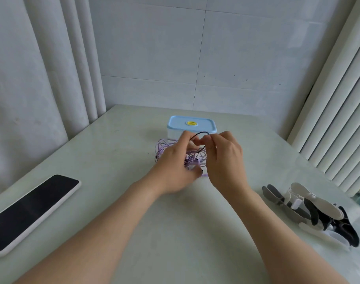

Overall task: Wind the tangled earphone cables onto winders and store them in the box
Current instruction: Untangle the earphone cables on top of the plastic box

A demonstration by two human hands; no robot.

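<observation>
Tabletop [113, 152], pale and glossy, runs from the near edge to a tiled wall, with curtains hanging at the left and the right. A dark-screened phone [29, 212] in a white case lies face up at the near left. A loose pile of black, grey and white winders [310, 210] sits at the near right, well apart from the work. Two bare forearms reach in from the near edge and meet at the centre of the table. The left hand [175, 171] has its fingers curled, fingertips pinching one end of a raised loop of black cable [199, 133]. The right hand [226, 158], fingers likewise bent together, pinches the loop's other end. Just beyond the hands stands the box [192, 125], a clear tub with its light blue lid on and a round yellow sticker on top. A tangle of purple earphone cables [161, 147] lies on the table just in front of the box, partly hidden beneath the hands. The black cable arches between the two hands above this tangle.
</observation>
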